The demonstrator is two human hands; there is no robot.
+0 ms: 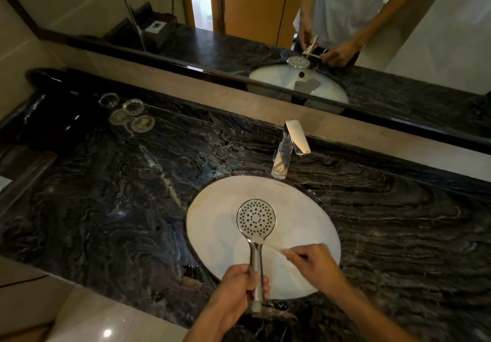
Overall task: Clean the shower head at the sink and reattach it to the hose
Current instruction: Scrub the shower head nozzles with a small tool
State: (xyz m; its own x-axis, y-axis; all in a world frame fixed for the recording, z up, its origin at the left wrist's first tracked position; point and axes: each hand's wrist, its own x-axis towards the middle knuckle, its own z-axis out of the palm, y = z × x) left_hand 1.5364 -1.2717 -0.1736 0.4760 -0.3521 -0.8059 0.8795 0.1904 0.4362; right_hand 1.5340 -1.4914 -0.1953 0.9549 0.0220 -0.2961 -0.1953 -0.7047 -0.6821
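A chrome shower head (255, 219) with a round white spray face full of dark holes is held over the white oval sink (210, 224), face up towards me. My left hand (240, 286) grips its handle near the lower end. My right hand (313, 263) pinches a thin, blurred white brush-like tool whose tip reaches the neck just below the spray face. No hose is in view.
A chrome tap (288, 150) stands behind the sink on the dark marbled counter (106, 195). Several small glass dishes (127, 114) sit at the back left. A wide mirror (265, 9) runs along the wall and reflects my hands.
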